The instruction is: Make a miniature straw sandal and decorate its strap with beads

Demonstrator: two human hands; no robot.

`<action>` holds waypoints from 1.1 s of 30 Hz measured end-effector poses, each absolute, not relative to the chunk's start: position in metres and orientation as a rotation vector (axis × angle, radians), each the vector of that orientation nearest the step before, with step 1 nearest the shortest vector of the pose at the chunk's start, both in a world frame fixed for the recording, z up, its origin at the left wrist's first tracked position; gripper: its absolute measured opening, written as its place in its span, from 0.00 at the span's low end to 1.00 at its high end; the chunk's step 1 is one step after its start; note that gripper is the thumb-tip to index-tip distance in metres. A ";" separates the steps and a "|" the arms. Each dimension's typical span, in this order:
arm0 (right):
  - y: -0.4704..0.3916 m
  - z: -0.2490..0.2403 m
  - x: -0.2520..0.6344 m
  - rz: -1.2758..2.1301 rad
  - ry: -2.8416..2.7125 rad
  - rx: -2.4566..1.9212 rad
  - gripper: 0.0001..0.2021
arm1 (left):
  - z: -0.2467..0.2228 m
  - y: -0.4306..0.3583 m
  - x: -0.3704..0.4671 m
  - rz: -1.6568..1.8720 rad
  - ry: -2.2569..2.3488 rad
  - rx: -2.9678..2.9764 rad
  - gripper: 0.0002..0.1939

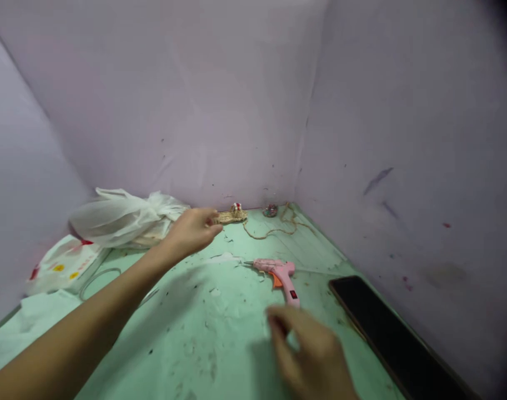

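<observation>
My left hand [197, 228] stretches toward the back of the green table, thumb and forefinger apart. Just beyond its fingertips lies a flat tan piece [232, 216] that looks like braided rope, with a small red-and-white decoration [236, 207] on top. Whether the fingers touch this piece, I cannot tell. Closer to me, my right hand [309, 350] is curled, thumb and forefinger drawn together in a loop. It is blurred, and anything held in it is hidden. Just past that hand lies a pink glue gun [278, 272] with an orange trigger, its nozzle facing left.
A dark phone [386, 328] lies along the right wall. At the back are a loose length of twine [292, 222] and a small clear container [270, 210]. On the left sit a knotted white plastic bag [124, 216] and a white packet [70, 264]. Pale walls enclose the green tabletop [220, 333].
</observation>
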State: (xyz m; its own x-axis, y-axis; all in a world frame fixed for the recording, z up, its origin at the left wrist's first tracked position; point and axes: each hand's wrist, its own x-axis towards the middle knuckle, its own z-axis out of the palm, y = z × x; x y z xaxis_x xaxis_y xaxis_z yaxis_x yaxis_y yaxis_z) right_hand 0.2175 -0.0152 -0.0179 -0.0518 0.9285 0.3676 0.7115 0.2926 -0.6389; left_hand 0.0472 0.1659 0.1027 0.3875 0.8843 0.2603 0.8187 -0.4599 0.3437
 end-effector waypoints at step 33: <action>0.030 -0.002 0.221 0.237 -1.448 -2.329 0.21 | -0.041 0.010 -0.090 0.634 1.580 1.870 0.14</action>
